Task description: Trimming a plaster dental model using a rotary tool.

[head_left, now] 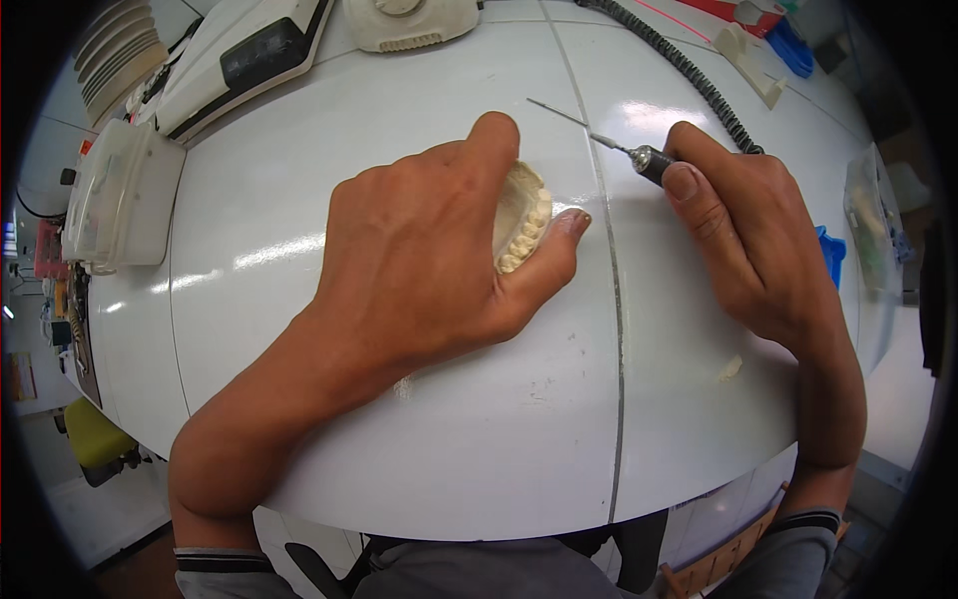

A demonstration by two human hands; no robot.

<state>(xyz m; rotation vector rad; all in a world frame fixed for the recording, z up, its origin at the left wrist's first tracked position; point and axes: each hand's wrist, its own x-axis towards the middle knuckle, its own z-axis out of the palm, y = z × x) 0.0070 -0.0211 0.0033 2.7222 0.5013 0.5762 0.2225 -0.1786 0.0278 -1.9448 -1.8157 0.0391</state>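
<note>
My left hand (419, 235) is closed around a cream dental cast (535, 222) with a row of teeth along its edge. The thumb and fingers hide much of the cast, which is held above the white tiled table (499, 429). To the right, my right hand (753, 215) grips a rotary handpiece (651, 164) between thumb and fingers. Its thin metal bur (609, 143) points left, above the cast and apart from it. A thin dark line (557, 112) lies just beyond the bur's tip; whether rod or reflection, I cannot tell.
A coiled black cord (689, 72) crosses the far right of the table. Farther back stand a beige unit with a dial (411, 22) and a white machine (261, 58). A translucent tub (140, 200) is at left, a clear plastic box (870, 225) at right. A pale crumb (731, 368) lies nearer.
</note>
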